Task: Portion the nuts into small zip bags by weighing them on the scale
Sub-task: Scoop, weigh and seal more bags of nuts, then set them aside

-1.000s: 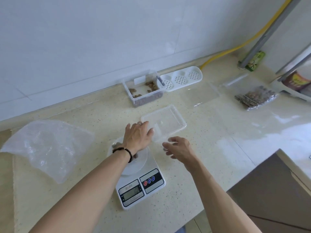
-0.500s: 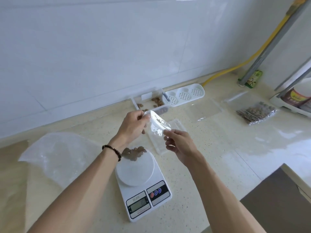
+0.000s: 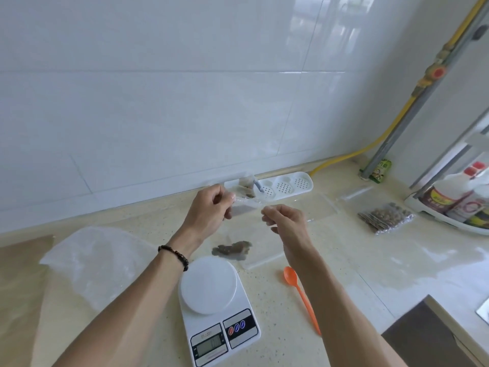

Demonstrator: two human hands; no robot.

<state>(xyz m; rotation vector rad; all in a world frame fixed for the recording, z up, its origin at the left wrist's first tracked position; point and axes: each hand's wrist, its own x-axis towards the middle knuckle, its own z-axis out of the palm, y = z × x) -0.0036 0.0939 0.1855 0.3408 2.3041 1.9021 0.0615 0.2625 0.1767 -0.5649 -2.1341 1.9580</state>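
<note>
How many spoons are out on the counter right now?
1: an orange spoon lies on the counter right of the scale, under the right forearm. The blurry stick in the nut box at the wall could be another.

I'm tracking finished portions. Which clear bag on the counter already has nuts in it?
The small zip bag of nuts at far right, beside the bottle tray. The large bag at left lies crumpled and looks empty.
</note>
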